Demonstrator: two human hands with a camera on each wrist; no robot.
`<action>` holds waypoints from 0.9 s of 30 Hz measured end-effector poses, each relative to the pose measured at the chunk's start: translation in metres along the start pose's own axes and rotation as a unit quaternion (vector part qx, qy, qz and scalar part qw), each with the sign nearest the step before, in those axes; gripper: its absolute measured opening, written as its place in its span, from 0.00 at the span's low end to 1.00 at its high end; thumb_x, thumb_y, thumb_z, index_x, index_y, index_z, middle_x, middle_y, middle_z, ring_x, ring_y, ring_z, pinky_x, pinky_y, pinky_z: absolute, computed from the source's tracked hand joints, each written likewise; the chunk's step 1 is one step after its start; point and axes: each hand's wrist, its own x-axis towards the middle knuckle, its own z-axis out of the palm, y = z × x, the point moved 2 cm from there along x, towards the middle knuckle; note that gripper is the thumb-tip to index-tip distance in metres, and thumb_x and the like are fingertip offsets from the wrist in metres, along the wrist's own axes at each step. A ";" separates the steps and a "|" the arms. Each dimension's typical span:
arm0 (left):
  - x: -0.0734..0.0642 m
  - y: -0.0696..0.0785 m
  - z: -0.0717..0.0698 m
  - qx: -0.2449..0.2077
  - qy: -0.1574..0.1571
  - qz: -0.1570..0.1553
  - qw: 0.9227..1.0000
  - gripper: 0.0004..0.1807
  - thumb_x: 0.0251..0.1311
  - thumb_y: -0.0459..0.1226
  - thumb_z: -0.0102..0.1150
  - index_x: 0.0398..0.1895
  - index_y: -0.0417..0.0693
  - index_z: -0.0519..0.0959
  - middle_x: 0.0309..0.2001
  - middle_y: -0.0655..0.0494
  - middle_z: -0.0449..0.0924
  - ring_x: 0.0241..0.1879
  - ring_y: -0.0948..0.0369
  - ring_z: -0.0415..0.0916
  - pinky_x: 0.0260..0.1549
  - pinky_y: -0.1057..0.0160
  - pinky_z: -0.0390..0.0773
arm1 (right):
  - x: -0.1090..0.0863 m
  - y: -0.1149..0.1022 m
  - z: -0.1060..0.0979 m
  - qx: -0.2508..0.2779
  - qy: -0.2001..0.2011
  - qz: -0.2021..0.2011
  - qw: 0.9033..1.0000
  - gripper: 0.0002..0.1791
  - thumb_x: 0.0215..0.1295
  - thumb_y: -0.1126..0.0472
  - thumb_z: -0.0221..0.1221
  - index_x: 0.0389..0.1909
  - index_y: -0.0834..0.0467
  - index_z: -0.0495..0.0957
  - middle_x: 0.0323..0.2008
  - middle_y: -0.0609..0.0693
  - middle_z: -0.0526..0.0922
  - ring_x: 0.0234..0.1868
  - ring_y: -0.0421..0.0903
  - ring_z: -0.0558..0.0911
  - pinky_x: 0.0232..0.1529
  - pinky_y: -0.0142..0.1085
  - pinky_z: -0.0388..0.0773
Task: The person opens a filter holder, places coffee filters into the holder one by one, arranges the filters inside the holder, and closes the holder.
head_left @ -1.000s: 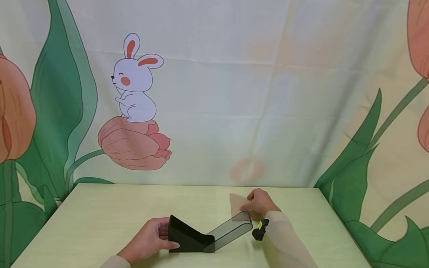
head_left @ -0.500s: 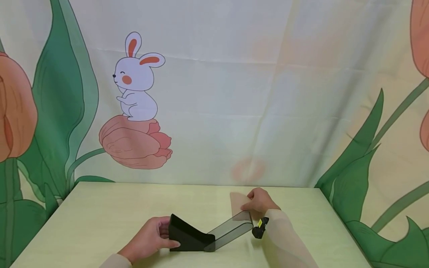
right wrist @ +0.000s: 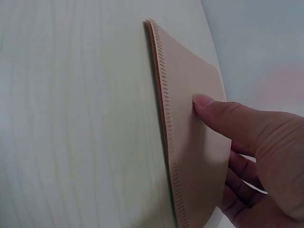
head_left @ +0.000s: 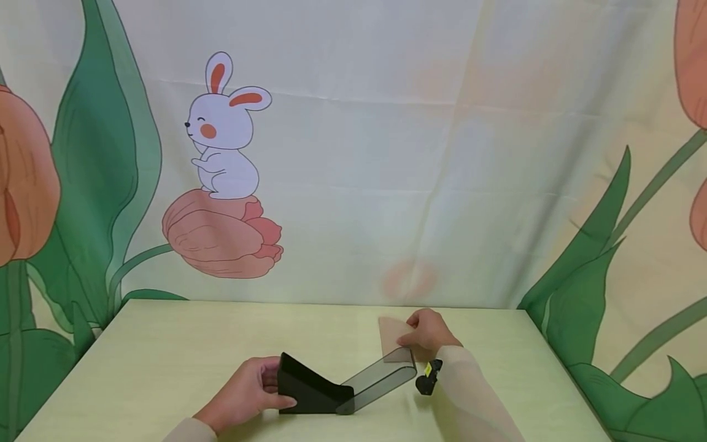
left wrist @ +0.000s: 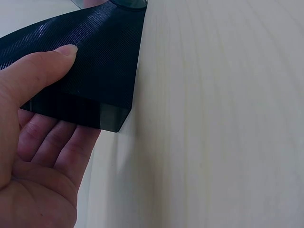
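Note:
My left hand (head_left: pixel 250 393) grips the left end of a black box (head_left: pixel 309 390) that stands on the table, thumb on its near side. From the box's right end a smoky clear lid (head_left: pixel 381 374) swings out, tilted up to the right. With thumb and fingers my right hand (head_left: pixel 432 333) pinches a thin stack of light brown coffee filter papers (head_left: pixel 390 336), behind the lid's raised end. Close up in the right wrist view, the filter papers (right wrist: pixel 190 85) show a crimped seam along one edge. In the left wrist view the thumb lies on the ribbed black box (left wrist: pixel 104 66).
The pale wood-grain table (head_left: pixel 221 334) reaches back to a hanging cloth (head_left: pixel 342 184) printed with a rabbit and tulips. A small black camera (head_left: pixel 428 377) with a yellow mark sits at my right wrist, next to the lid's end.

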 end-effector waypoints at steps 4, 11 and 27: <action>0.000 0.000 0.000 0.000 0.002 -0.001 1.000 0.28 0.50 0.37 0.80 0.55 0.42 0.82 0.50 0.49 0.88 0.48 0.57 0.87 0.48 0.65 0.85 | 0.000 -0.001 0.000 -0.001 -0.002 -0.004 1.000 0.26 0.47 0.53 0.81 0.45 0.60 0.84 0.42 0.51 0.85 0.42 0.49 0.80 0.51 0.47 0.82; 0.000 0.000 0.000 0.000 -0.002 0.001 1.000 0.28 0.50 0.37 0.80 0.55 0.42 0.82 0.50 0.49 0.88 0.48 0.56 0.87 0.48 0.65 0.85 | -0.002 -0.004 -0.001 0.001 -0.002 -0.008 1.000 0.25 0.47 0.54 0.81 0.44 0.59 0.84 0.40 0.51 0.84 0.41 0.49 0.80 0.50 0.47 0.82; -0.001 0.001 0.000 -0.005 -0.003 -0.001 1.000 0.28 0.51 0.37 0.80 0.56 0.41 0.82 0.50 0.48 0.88 0.48 0.56 0.87 0.48 0.65 0.85 | -0.001 0.002 0.002 0.021 -0.003 -0.022 1.000 0.17 0.49 0.56 0.80 0.29 0.55 0.80 0.29 0.48 0.79 0.34 0.47 0.75 0.35 0.38 0.72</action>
